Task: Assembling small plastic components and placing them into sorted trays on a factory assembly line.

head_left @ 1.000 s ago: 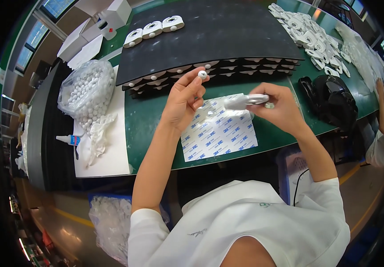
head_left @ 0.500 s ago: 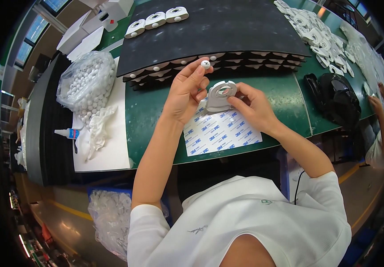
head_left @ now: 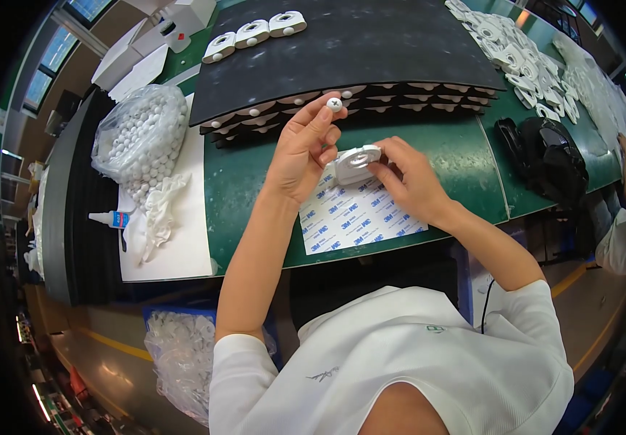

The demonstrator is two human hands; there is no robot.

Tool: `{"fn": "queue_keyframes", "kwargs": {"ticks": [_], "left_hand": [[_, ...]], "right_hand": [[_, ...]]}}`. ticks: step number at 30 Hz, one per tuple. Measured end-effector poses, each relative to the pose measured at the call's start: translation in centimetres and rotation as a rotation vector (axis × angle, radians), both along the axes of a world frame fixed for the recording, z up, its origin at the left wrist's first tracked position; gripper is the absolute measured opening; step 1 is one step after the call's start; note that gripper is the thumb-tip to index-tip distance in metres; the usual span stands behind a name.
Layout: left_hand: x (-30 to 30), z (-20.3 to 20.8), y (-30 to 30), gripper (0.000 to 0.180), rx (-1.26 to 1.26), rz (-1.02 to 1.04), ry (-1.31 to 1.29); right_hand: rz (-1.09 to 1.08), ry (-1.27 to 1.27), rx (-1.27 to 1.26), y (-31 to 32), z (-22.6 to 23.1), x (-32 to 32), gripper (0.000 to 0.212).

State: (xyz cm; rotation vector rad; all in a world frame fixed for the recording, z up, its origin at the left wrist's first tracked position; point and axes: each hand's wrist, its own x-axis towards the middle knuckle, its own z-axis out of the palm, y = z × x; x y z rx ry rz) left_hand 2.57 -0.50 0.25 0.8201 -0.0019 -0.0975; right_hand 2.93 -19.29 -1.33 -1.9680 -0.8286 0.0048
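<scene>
Between the thumb and index finger of my left hand, a small white ball is pinched, its cross-shaped mark in view. My right hand grips a white plastic part with a round hole by its right edge. That part is tilted, close to the lower fingers of my left hand and above a white sheet with blue print on the green table. Ball and part are apart.
Stacked black boards hold several white parts between them, with three finished-looking parts on top. A bag of white balls and a small glue bottle lie left. Right are piled white parts, a black bag and another person.
My right hand has tipped the white part over, so its round hole now looks flatter. My left hand and the ball stay nearly still. The person at right has shifted their arms.
</scene>
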Motion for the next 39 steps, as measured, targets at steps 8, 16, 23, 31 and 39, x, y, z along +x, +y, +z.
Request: {"fn": "queue_keyframes", "kwargs": {"ticks": [8,16,23,31,39], "left_hand": [[-0.1,0.3,-0.2,0.030,0.060,0.010,-0.005],[-0.8,0.4,-1.2,0.027,0.472,0.013,-0.061],[-0.9,0.6,-1.2,0.020,0.497,-0.077,-0.013],[-0.7,0.6,-1.4,0.014,0.430,-0.118,0.036],[-1.2,0.8,-0.7,0.019,0.570,-0.172,-0.134]], "right_hand": [[0.049,0.295,0.229,-0.4,-0.3,0.7,0.016],[0.079,0.939,0.914,-1.4,0.1,2.1,0.019],[0.113,0.924,0.898,-1.4,0.4,1.9,0.019],[0.169,0.789,0.858,-1.6,0.4,2.0,0.014],[0.311,0.550,0.643,-1.4,1.2,1.8,0.007]]}}
